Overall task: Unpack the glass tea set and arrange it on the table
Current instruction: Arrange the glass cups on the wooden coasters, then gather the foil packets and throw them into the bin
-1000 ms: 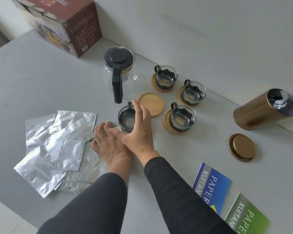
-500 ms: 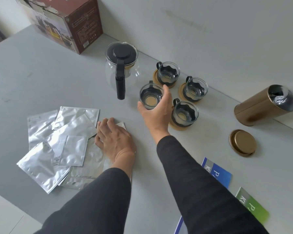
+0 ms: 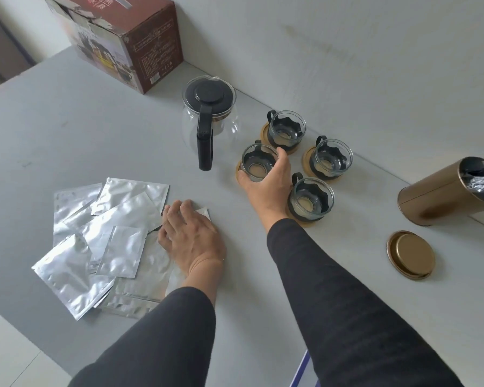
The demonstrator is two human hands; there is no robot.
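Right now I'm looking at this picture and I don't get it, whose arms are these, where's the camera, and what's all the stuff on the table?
No machine here: a person wears a camera on the head, looking down at their own arms in dark sleeves. The right hand grips a glass cup sitting on a wooden coaster. Three more cups on coasters stand beside it, next to a glass teapot with a black lid. The left hand rests flat on silver foil pouches. Also on the grey table: a brown box, a gold tin lying on its side, and its lid.
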